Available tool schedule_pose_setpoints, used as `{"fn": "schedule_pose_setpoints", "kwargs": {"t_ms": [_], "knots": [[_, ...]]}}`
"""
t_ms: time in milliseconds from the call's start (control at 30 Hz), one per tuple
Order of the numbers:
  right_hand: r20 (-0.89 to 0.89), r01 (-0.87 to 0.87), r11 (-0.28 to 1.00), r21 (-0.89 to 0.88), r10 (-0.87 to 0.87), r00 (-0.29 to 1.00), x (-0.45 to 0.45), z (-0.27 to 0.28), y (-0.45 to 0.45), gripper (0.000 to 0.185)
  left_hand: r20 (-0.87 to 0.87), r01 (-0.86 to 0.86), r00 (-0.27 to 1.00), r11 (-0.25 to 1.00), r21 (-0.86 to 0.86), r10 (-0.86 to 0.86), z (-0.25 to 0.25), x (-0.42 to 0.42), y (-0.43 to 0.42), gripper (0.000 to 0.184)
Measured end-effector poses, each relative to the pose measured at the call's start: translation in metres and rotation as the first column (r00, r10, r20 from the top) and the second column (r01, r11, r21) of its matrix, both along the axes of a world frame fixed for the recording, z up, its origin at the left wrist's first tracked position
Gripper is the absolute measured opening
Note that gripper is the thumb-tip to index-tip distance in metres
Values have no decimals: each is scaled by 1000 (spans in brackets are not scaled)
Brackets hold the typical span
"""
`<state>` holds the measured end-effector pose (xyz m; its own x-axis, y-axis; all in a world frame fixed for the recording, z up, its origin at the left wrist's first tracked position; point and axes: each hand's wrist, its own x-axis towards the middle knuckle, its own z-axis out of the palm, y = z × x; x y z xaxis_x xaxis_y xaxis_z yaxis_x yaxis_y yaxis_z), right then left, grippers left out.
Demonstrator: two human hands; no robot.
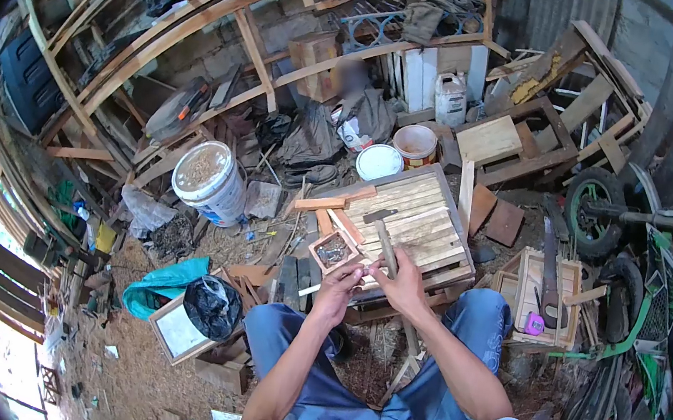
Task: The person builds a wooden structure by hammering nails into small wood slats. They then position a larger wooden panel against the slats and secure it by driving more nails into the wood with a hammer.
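One hammer, dark-headed, straight and wooden-handled, mid-frame.
Your right hand grips it; your left hand pinches, contents unclear.

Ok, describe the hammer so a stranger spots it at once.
Find the slatted table near the picture's middle. Just beyond the right hand, look for the hammer: a pale handle topped by a dark crosswise head, unlike the plain slats around it.
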<state>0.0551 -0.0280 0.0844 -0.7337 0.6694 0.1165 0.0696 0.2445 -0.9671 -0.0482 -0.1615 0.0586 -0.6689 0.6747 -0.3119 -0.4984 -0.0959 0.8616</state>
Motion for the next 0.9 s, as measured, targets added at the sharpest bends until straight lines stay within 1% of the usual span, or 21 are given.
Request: {"fn": "schedule_pose_setpoints", "kwargs": {"t_ms": [33, 133, 233, 333, 433, 467, 533, 567, 600, 667, 767, 833, 900], "knots": [[-49, 7, 999, 37, -5, 999, -2, -5, 1, 30, 4, -12, 1000, 1000, 6, 12, 3, 3, 2, 23], [-48, 5, 1000, 7, -4, 999, 0, -5, 1, 30, -19, 46, 999, 998, 32, -45, 1, 3, 4, 25], [-49, 44, 999, 17, -43, 998, 0, -7, 1, 29, -81, 70, 994, 998, 6, -69, -3, 1, 5, 21], [-42, 39, 999, -6, -39, 998, -2, -10, 3, 29, -118, 69, 991, 998, -2, -69, 3, 3, 5, 16], [12, 34, 999, 26, -34, 999, -5, -15, 0, 29, -103, 84, 991, 996, -24, -86, 0, 1, 3, 14], [14, 25, 999, 36, -25, 1000, -6, -16, -1, 29, -263, 74, 960, 994, -83, -94, -2, 0, 3, 14], [20, 3, 999, 54, -4, 1000, -7, -17, -6, 29, -551, 23, 824, 980, -198, -130, 6, 2, 2, 12], [30, -8, 998, 69, 6, 1000, -7, -17, -7, 29, -710, -58, 693, 973, -225, -123, 10, 3, 0, 13], [37, -20, 996, 84, 17, 999, -7, -15, -7, 29, -827, -104, 552, 975, -194, -106, 10, -2, -1, 14], [55, -37, 995, 92, 32, 998, -8, -16, -10, 30, -972, -177, 222, 977, -121, -80, 7, -7, -6, 15], [68, -42, 993, 114, 35, 997, -8, -24, -12, 31, -925, -153, 347, 963, -221, -157, 1, -5, -11, 15], [137, -29, 986, 164, 7, 991, -5, -28, -12, 31, -893, -168, 410, 946, -276, -187, -16, -6, -12, 13], [225, -53, 978, 202, 7, 974, 4, -23, -14, 32, -751, -160, 643, 933, -321, -149, -34, -2, -16, 14]]}}
